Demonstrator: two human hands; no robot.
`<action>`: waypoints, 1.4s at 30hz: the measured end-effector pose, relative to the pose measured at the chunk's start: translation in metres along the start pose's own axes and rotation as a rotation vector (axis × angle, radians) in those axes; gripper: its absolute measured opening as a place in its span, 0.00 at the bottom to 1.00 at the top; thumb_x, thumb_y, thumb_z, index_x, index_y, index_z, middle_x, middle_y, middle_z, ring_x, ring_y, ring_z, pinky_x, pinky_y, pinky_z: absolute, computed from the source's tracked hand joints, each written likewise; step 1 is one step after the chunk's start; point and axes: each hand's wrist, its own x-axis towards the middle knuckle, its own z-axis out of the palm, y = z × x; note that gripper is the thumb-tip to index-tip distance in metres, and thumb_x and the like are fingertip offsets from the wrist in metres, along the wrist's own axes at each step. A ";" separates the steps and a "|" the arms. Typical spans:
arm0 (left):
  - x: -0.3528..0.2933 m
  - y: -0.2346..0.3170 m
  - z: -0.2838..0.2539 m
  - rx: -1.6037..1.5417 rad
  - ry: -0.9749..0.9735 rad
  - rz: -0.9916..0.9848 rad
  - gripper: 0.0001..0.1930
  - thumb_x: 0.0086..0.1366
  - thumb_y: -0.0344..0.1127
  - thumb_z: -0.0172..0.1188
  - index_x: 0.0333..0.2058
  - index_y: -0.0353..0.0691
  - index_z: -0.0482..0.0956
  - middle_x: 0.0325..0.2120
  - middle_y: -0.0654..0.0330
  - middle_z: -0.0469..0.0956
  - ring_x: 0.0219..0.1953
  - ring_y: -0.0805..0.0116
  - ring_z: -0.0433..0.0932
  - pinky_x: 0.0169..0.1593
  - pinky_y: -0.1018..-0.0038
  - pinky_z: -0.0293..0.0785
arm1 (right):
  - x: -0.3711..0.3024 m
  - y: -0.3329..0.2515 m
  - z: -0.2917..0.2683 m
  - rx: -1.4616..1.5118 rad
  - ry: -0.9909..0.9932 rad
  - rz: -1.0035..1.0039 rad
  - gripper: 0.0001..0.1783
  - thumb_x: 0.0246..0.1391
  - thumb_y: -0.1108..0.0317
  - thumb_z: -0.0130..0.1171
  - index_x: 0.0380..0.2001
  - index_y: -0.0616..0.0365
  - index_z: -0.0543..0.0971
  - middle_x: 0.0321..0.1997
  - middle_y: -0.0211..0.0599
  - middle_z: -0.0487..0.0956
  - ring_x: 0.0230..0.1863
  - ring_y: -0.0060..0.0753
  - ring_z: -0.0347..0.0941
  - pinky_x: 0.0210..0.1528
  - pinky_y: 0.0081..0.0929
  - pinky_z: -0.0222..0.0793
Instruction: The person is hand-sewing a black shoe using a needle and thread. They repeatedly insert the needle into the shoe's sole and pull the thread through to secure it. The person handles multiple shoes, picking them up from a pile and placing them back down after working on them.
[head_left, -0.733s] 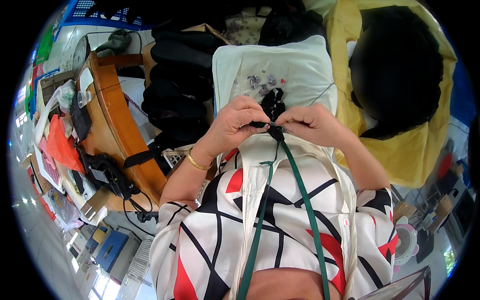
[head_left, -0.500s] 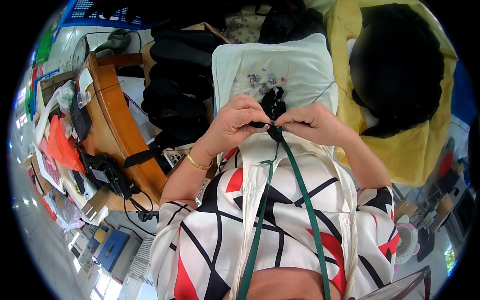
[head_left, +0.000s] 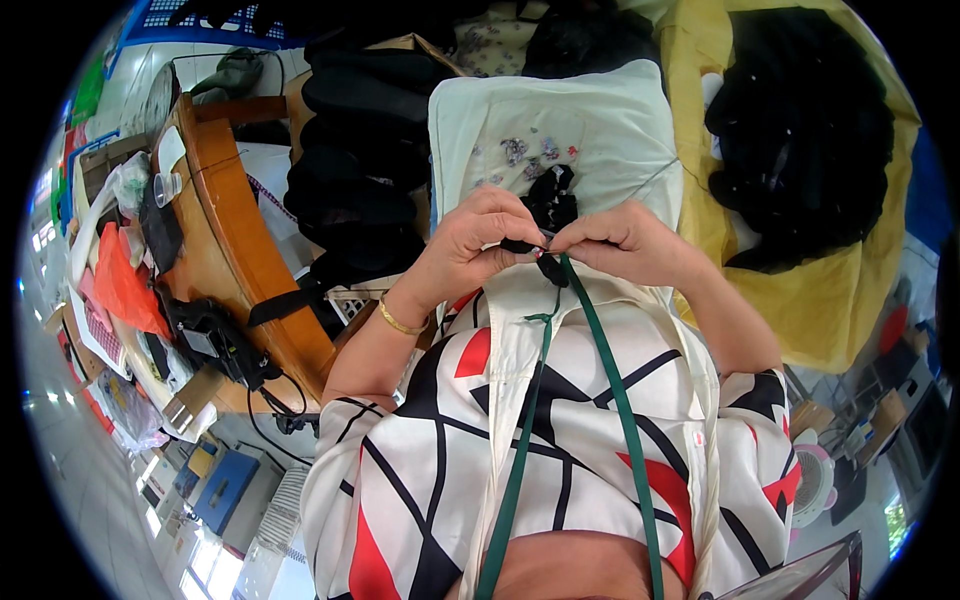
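Above my lap, my left hand (head_left: pixel 478 240) pinches a small black fabric piece (head_left: pixel 518 246) between thumb and fingers. Close against it, my right hand (head_left: pixel 622 242) is closed in a pinch at the same piece; whatever is in its fingertips is too small to make out. A tiny red and white bit shows between the hands. Just beyond them a black piece with pale spots (head_left: pixel 551 205) lies on a white cloth-covered cushion (head_left: pixel 625 110). Small lilac clusters (head_left: pixel 514 152) and a red bit (head_left: pixel 572 151) sit farther up the cushion. A green ribbon (head_left: pixel 605 372) hangs down my front.
To the right, a large black fabric pile (head_left: pixel 810 140) rests in yellow cloth (head_left: pixel 800 315). Dark padded pieces (head_left: pixel 355 190) are stacked at left, beside a curved wooden piece of furniture (head_left: pixel 240 225). Beyond it lie a black device with cables (head_left: pixel 215 340) and an orange-red plastic bag (head_left: pixel 128 285).
Both hands keep their pinch at the black piece and have hardly moved. The view has shifted slightly, and the right fingers sit a little differently against the piece.
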 end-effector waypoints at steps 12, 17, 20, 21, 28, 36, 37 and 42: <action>-0.003 0.008 0.005 -0.059 0.047 -0.001 0.15 0.49 0.19 0.68 0.37 0.41 0.85 0.35 0.62 0.77 0.43 0.63 0.74 0.47 0.72 0.72 | -0.002 0.011 0.018 0.055 0.072 -0.006 0.06 0.63 0.71 0.58 0.41 0.59 0.81 0.35 0.29 0.83 0.35 0.17 0.75 0.40 0.18 0.72; -0.002 0.014 0.006 0.019 0.040 0.022 0.14 0.49 0.20 0.69 0.36 0.41 0.85 0.35 0.61 0.78 0.42 0.62 0.74 0.45 0.71 0.72 | -0.002 0.011 0.020 0.096 0.047 0.038 0.05 0.63 0.70 0.59 0.38 0.59 0.80 0.29 0.25 0.78 0.31 0.14 0.71 0.35 0.17 0.69; -0.002 0.012 0.009 0.017 0.044 0.018 0.14 0.50 0.21 0.69 0.36 0.41 0.85 0.34 0.61 0.78 0.41 0.61 0.74 0.44 0.71 0.72 | -0.002 0.016 0.021 0.180 0.023 0.061 0.07 0.64 0.68 0.58 0.41 0.59 0.78 0.26 0.23 0.74 0.28 0.13 0.67 0.32 0.16 0.65; -0.003 0.013 0.009 -0.001 0.041 0.006 0.14 0.50 0.21 0.69 0.36 0.41 0.85 0.34 0.61 0.78 0.41 0.61 0.74 0.44 0.70 0.72 | -0.001 0.017 0.021 0.220 0.018 0.064 0.09 0.64 0.67 0.58 0.43 0.59 0.77 0.24 0.23 0.73 0.27 0.13 0.65 0.30 0.16 0.64; -0.004 0.010 0.014 0.012 -0.003 -0.041 0.12 0.51 0.26 0.70 0.36 0.40 0.83 0.34 0.60 0.78 0.40 0.61 0.75 0.42 0.70 0.72 | 0.004 0.000 0.022 0.144 0.027 0.117 0.21 0.63 0.64 0.56 0.55 0.61 0.68 0.19 0.23 0.69 0.22 0.15 0.61 0.27 0.20 0.59; 0.001 -0.001 0.021 0.083 0.179 -0.183 0.09 0.54 0.30 0.69 0.34 0.38 0.82 0.28 0.57 0.79 0.35 0.59 0.77 0.40 0.69 0.72 | 0.013 0.014 0.014 -0.515 0.334 -0.112 0.12 0.57 0.64 0.62 0.41 0.58 0.79 0.28 0.33 0.77 0.28 0.37 0.76 0.31 0.32 0.71; 0.002 -0.001 0.021 0.101 0.195 -0.192 0.09 0.54 0.30 0.69 0.34 0.39 0.82 0.28 0.57 0.79 0.35 0.59 0.77 0.40 0.69 0.72 | 0.013 0.009 0.012 -0.594 0.334 -0.182 0.09 0.52 0.62 0.65 0.33 0.55 0.81 0.31 0.34 0.78 0.31 0.44 0.76 0.30 0.35 0.72; 0.006 0.002 0.019 0.220 0.188 -0.096 0.09 0.52 0.30 0.69 0.33 0.39 0.82 0.28 0.57 0.79 0.35 0.56 0.76 0.39 0.66 0.72 | 0.020 0.003 0.017 -0.920 0.337 -0.479 0.08 0.41 0.68 0.66 0.29 0.53 0.80 0.26 0.31 0.73 0.29 0.36 0.73 0.28 0.33 0.70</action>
